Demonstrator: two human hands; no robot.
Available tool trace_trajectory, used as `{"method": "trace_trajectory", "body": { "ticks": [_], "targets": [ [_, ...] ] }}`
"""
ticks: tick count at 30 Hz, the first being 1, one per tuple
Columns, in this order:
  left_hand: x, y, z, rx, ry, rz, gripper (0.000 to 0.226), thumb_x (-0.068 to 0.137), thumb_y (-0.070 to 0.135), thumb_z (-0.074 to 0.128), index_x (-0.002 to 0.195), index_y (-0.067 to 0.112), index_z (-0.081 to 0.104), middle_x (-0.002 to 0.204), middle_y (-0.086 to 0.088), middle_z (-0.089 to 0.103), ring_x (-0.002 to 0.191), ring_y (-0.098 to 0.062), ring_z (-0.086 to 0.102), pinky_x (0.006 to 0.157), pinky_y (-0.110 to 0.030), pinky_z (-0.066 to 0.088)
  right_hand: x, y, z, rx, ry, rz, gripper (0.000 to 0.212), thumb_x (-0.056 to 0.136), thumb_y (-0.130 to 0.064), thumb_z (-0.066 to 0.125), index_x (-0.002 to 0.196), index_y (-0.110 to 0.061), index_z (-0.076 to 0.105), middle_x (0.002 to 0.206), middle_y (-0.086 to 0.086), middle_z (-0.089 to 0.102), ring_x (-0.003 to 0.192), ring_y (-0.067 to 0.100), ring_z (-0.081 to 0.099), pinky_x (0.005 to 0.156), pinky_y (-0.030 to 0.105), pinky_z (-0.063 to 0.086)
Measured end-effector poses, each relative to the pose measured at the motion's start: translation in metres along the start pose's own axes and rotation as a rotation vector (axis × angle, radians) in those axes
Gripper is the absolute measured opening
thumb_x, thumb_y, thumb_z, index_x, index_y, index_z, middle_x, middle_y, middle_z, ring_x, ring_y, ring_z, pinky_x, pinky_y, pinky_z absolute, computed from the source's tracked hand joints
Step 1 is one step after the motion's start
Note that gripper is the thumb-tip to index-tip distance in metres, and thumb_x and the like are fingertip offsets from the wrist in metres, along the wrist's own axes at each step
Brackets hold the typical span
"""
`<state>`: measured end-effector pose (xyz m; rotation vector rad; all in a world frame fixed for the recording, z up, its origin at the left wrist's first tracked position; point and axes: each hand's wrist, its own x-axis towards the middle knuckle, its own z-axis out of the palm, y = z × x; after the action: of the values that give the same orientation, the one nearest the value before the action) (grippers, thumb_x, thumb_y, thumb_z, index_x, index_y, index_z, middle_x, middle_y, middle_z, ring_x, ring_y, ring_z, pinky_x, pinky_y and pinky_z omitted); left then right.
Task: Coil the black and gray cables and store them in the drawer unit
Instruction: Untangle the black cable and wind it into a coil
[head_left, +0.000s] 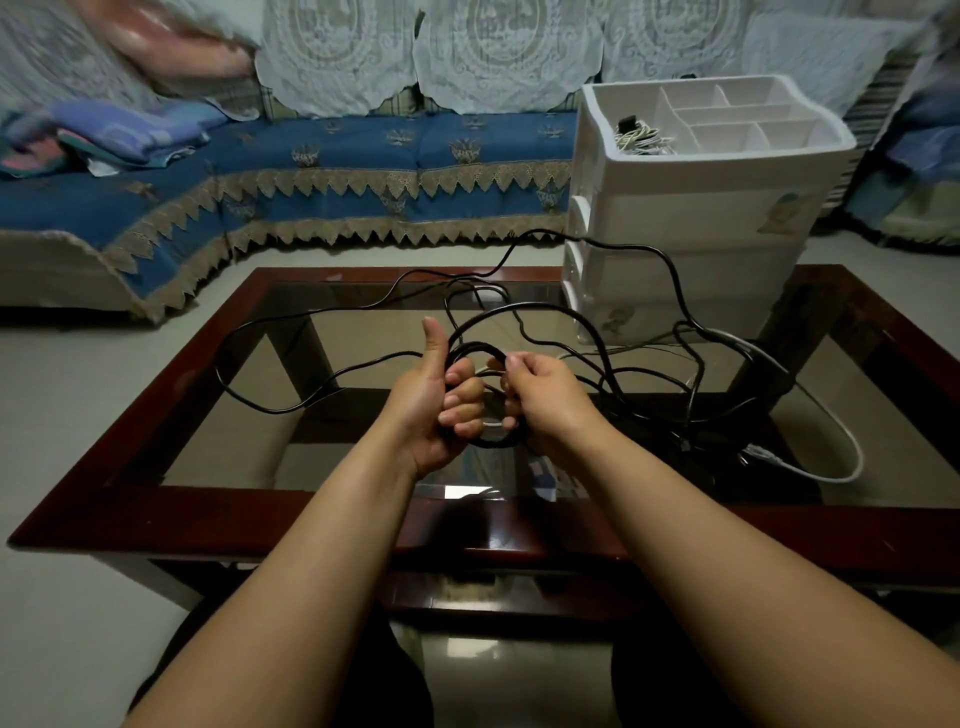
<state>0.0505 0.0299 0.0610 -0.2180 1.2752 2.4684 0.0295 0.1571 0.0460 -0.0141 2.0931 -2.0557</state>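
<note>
Glass-topped table beneath both hands. White drawer unit stands on it, beyond and right of the fingers. Black cable sprawls loose either side of them; gray cable lies to their right. Left hand, thumb raised, and right hand curl around small black coil between them.

Black cable, white drawer unit, blue patterned sofa cover.
</note>
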Motion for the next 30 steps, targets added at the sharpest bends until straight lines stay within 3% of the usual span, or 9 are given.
{"method": "trace_trajectory", "body": {
  "ticks": [5, 8, 10, 13, 16, 19, 22, 24, 30],
  "targets": [
    [0.001, -0.001, 0.004, -0.026, 0.060, -0.046, 0.060, 0.085, 0.070, 0.034, 0.054, 0.018, 0.037, 0.046, 0.006, 0.031, 0.031, -0.004, 0.026, 0.032, -0.016, 0.020, 0.010, 0.003, 0.002, -0.191, 0.076, -0.020, 0.033, 0.102, -0.034, 0.031, 0.082, -0.017, 0.051, 0.070, 0.000, 0.046, 0.056, 0.011, 0.042, 0.048, 0.027, 0.034],
    [0.001, 0.000, 0.004, -0.046, 0.055, -0.053, 0.061, 0.085, 0.070, 0.035, 0.053, 0.018, 0.037, 0.044, 0.007, 0.029, 0.031, -0.004, 0.024, 0.031, -0.016, 0.017, 0.005, 0.001, 0.002, -0.236, 0.040, -0.098, 0.035, 0.097, -0.047, 0.041, 0.095, -0.016, 0.058, 0.071, -0.005, 0.054, 0.061, 0.007, 0.049, 0.056, 0.026, 0.037],
    [0.001, 0.000, 0.005, -0.067, 0.035, -0.057, 0.061, 0.085, 0.071, 0.034, 0.053, 0.019, 0.037, 0.043, 0.007, 0.029, 0.030, -0.004, 0.024, 0.030, -0.016, 0.017, 0.008, 0.003, 0.002, -0.298, 0.097, -0.163, 0.039, 0.097, -0.044, 0.044, 0.098, -0.010, 0.062, 0.075, -0.004, 0.058, 0.067, 0.009, 0.053, 0.062, 0.028, 0.040],
    [0.001, -0.003, 0.009, -0.073, -0.002, -0.045, 0.062, 0.082, 0.075, 0.031, 0.057, 0.019, 0.042, 0.044, 0.008, 0.029, 0.031, -0.003, 0.023, 0.032, -0.015, 0.016, 0.009, 0.004, 0.004, -0.329, 0.155, -0.169, 0.043, 0.098, -0.045, 0.040, 0.099, -0.009, 0.064, 0.083, 0.004, 0.066, 0.079, 0.020, 0.062, 0.072, 0.038, 0.049],
    [0.000, -0.005, 0.014, -0.056, -0.012, -0.024, 0.059, 0.085, 0.071, 0.031, 0.060, 0.019, 0.043, 0.046, 0.008, 0.028, 0.032, -0.003, 0.024, 0.034, -0.015, 0.016, 0.009, 0.003, 0.004, -0.352, 0.147, -0.161, 0.048, 0.099, -0.046, 0.035, 0.095, -0.009, 0.064, 0.079, 0.009, 0.066, 0.074, 0.026, 0.061, 0.070, 0.043, 0.050],
    [0.000, -0.004, 0.014, -0.006, -0.024, -0.026, 0.054, 0.095, 0.058, 0.032, 0.059, 0.018, 0.039, 0.046, 0.006, 0.032, 0.034, -0.004, 0.030, 0.034, -0.015, 0.027, 0.008, 0.004, 0.004, -0.386, 0.147, -0.150, 0.047, 0.099, -0.047, 0.032, 0.085, -0.010, 0.058, 0.068, 0.003, 0.055, 0.066, 0.022, 0.056, 0.067, 0.042, 0.049],
    [-0.003, -0.001, 0.012, -0.007, -0.077, -0.072, 0.057, 0.100, 0.050, 0.030, 0.055, 0.017, 0.042, 0.054, 0.001, 0.043, 0.045, -0.010, 0.044, 0.049, -0.022, 0.049, 0.006, 0.004, 0.001, -0.394, 0.121, -0.179, 0.048, 0.092, -0.059, 0.030, 0.081, -0.019, 0.055, 0.074, 0.007, 0.063, 0.072, 0.032, 0.065, 0.068, 0.050, 0.054],
    [-0.006, 0.003, 0.010, -0.019, -0.113, -0.073, 0.056, 0.101, 0.046, 0.031, 0.056, 0.015, 0.045, 0.061, -0.001, 0.049, 0.051, -0.012, 0.049, 0.056, -0.026, 0.053, 0.002, 0.001, -0.002, -0.405, 0.096, -0.209, 0.043, 0.095, -0.057, 0.031, 0.086, -0.022, 0.055, 0.074, 0.002, 0.064, 0.069, 0.027, 0.066, 0.067, 0.047, 0.055],
    [-0.004, -0.006, 0.009, -0.192, -0.229, -0.096, 0.048, 0.102, 0.043, 0.028, 0.081, 0.011, 0.056, 0.044, 0.007, 0.034, 0.036, -0.005, 0.031, 0.042, -0.017, 0.029, 0.000, 0.000, -0.005, -0.502, 0.149, -0.311, 0.033, 0.100, -0.044, 0.031, 0.089, -0.024, 0.055, 0.083, 0.001, 0.064, 0.082, 0.020, 0.063, 0.074, 0.040, 0.052]
  ]
}}
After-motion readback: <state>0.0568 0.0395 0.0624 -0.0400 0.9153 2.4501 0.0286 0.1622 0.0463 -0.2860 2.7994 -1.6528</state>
